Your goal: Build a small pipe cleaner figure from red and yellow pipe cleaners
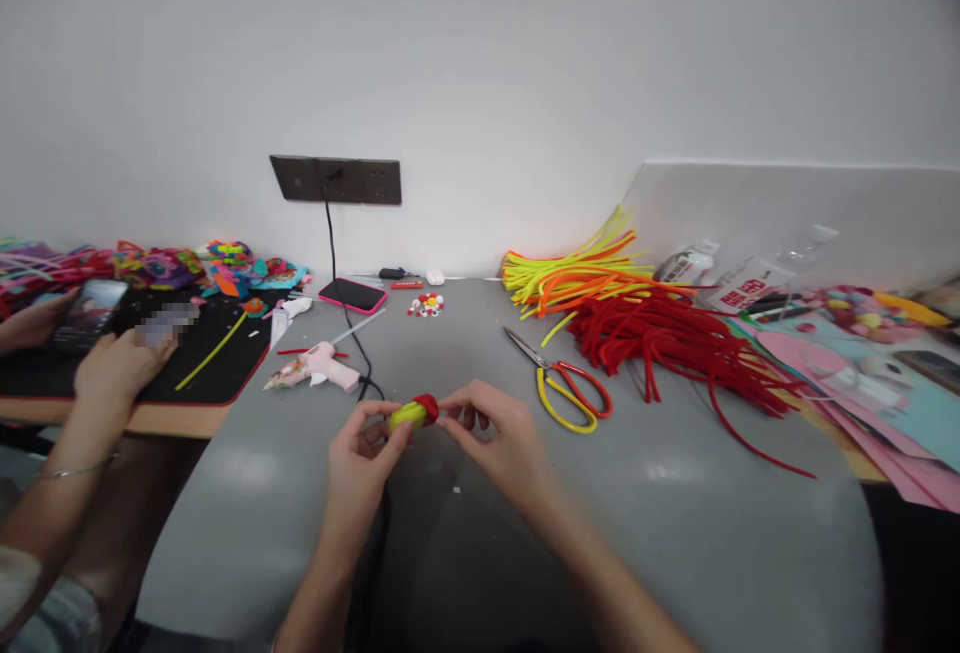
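Observation:
My left hand (364, 453) is closed round a small yellow-green pipe cleaner piece (407, 415), holding it above the grey table. Red pipe cleaner (428, 407) is coiled round the right end of that piece. At this red end, the thumb and forefinger of my right hand (491, 428) are pinched together. A pink glue gun (322, 369) lies left of my hands on the table. Scissors (566, 388) with one yellow and one red handle lie to the right, blades partly apart.
Red pipe cleaners (660, 338) and yellow and orange ones (574, 273) are heaped at the right back. A pink-edged phone (352, 295) lies near a black cord (331, 243). At left, another person's hand (112, 368) is beside a phone (91, 311). Pink sheets (885, 443) lie far right.

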`<state>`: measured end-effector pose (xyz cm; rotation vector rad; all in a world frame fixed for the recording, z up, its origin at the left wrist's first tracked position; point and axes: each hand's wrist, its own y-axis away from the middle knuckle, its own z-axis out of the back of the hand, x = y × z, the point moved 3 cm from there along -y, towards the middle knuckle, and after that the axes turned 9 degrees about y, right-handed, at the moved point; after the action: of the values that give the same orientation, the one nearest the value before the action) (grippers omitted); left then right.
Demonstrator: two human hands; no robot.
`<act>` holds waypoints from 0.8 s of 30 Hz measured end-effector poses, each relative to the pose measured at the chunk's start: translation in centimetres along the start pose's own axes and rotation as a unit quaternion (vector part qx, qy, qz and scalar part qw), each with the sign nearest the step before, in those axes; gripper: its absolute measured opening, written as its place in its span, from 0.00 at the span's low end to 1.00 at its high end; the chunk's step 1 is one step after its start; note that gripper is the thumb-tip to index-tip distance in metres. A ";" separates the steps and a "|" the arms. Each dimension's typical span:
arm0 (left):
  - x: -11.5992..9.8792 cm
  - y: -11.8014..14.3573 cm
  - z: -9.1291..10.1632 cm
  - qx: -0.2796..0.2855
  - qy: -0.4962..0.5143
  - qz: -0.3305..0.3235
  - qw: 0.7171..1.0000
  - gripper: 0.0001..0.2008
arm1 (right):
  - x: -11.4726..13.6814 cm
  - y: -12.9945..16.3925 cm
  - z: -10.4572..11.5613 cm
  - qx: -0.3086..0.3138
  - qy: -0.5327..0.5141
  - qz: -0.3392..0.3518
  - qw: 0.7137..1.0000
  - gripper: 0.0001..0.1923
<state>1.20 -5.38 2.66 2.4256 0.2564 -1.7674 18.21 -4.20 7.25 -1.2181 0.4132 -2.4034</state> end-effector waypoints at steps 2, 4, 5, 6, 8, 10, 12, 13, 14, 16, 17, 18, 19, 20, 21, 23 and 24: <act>0.0 0.0 0.1 0.000 0.006 0.009 1.000 0.17 | 0.0 -0.2 0.1 -0.004 0.007 0.005 1.000 0.02; 0.1 -0.1 0.3 -0.008 0.018 0.011 1.000 0.19 | -0.4 -0.6 0.3 -0.024 0.017 0.001 1.000 0.10; 0.2 -0.1 0.6 -0.012 0.025 0.015 1.000 0.19 | -0.8 -0.9 0.3 -0.035 0.025 -0.001 0.999 0.16; 0.2 -0.1 0.8 -0.015 0.034 0.020 0.999 0.19 | -1.3 -1.3 0.3 -0.042 0.036 -0.002 0.998 0.20; 0.2 -0.3 1.6 -0.024 0.055 0.031 0.998 0.19 | -2.6 -2.5 0.0 -0.035 0.066 -0.004 0.997 0.24; 0.0 -0.4 2.5 -0.039 0.076 0.039 0.996 0.19 | -3.9 -4.1 -0.6 -0.017 0.100 -0.013 0.995 0.24; -0.4 -0.4 3.7 -0.061 0.093 0.041 0.993 0.19 | -4.7 -5.9 -1.5 -0.005 0.131 -0.030 0.991 0.20; -0.6 -0.4 4.3 -0.073 0.099 0.039 0.992 0.19 | -4.8 -6.9 -2.2 0.009 0.139 -0.038 0.990 0.16; -0.9 -0.4 4.9 -0.084 0.104 0.037 0.990 0.19 | -4.8 -7.8 -3.0 0.027 0.138 -0.044 0.989 0.11; -1.4 -0.4 6.1 -0.111 0.108 0.027 0.988 0.20 | -4.2 -9.6 -5.2 0.065 0.117 -0.045 0.990 0.02; -1.7 -0.4 6.7 -0.125 0.109 0.023 0.986 0.20 | -3.7 -10.4 -6.5 0.080 0.102 -0.035 0.991 0.03; -1.9 -0.4 7.2 -0.138 0.109 0.019 0.984 0.20 | -3.1 -11.0 -8.0 0.103 0.090 -0.016 0.991 0.06; -2.0 -0.4 7.6 -0.151 0.109 0.018 0.982 0.20 | -2.5 -11.5 -9.5 0.125 0.085 0.008 0.988 0.07; -2.2 -0.4 8.1 -0.162 0.110 0.016 0.980 0.21 | -1.8 -11.9 -11.1 0.153 0.087 0.040 0.984 0.07; -2.3 -0.4 8.4 -0.171 0.111 0.015 0.979 0.21 | -1.2 -12.1 -12.7 0.184 0.098 0.074 0.975 0.06; -2.5 -0.3 9.0 -0.184 0.115 0.012 0.976 0.21 | -0.2 -12.3 -15.3 0.224 0.154 0.112 0.956 0.07; -2.5 -0.3 9.2 -0.188 0.116 0.010 0.975 0.21 | 0.1 -12.3 -16.3 0.229 0.191 0.118 0.947 0.11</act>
<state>-8.20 -7.15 2.26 2.3362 0.5359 -1.2820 2.04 7.70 3.34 -0.4744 0.0878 -2.3377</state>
